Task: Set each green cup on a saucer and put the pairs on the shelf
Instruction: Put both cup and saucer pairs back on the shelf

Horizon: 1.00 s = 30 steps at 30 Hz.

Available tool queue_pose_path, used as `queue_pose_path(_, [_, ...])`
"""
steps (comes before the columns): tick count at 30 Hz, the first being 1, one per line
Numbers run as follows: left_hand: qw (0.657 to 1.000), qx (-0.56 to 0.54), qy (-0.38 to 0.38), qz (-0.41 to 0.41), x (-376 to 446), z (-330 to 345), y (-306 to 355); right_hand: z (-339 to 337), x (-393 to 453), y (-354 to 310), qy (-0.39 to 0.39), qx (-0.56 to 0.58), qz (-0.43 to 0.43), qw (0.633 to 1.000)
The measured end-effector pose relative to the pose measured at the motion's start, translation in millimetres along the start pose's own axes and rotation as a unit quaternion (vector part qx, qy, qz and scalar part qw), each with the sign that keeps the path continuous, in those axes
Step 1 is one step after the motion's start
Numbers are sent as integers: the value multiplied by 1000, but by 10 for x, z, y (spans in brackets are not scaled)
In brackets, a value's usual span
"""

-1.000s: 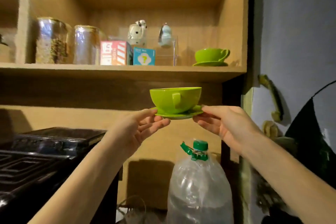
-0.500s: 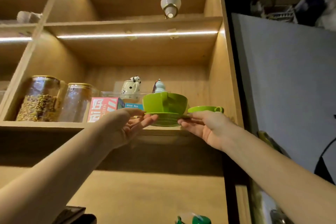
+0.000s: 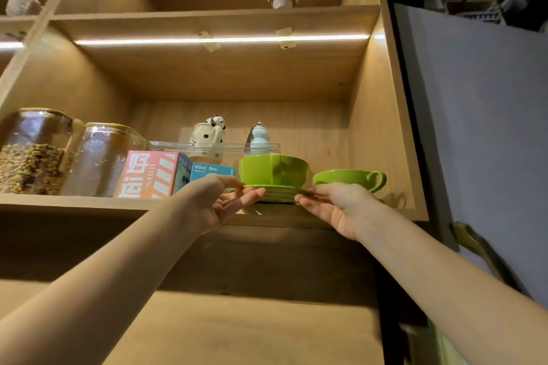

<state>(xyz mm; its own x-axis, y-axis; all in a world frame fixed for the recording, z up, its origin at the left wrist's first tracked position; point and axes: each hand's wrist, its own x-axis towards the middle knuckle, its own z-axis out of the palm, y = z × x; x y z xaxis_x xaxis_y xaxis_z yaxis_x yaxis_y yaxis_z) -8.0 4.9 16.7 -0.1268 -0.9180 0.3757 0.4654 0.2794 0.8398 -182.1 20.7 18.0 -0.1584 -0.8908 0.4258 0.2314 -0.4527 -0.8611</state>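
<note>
A green cup [image 3: 272,169] stands on a green saucer [image 3: 277,193] at the front edge of the wooden shelf [image 3: 89,201]. My left hand [image 3: 219,201] pinches the saucer's left rim and my right hand [image 3: 335,201] pinches its right rim. Whether the saucer rests on the board or hovers just over it I cannot tell. A second green cup [image 3: 350,179] stands further right on the shelf, handle to the right; its saucer is hidden behind my right hand.
Left of the cup are a blue box [image 3: 212,172], a pink box [image 3: 151,173] and two glass jars [image 3: 35,151]. Behind stands a clear tray [image 3: 216,147] with two figurines. The cabinet's side wall [image 3: 376,127] closes the right end.
Both hands lifted the cup and saucer from below the shelf up to its front edge. The view tilted upward and the stove and bottle dropped out of sight.
</note>
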Motion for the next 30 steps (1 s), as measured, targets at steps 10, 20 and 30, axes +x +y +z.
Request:
queue_pose_path(10, [999, 3, 37, 15, 270, -53, -113, 144, 91, 81, -13, 29, 23, 999])
queue_pose_path(20, [992, 50, 50, 100, 270, 19, -301, -18, -23, 298, 20, -474, -334, 814])
queue_pose_path(30, [590, 673, 187, 405, 326, -313, -764, 61, 6, 510, 0, -690, -338, 640])
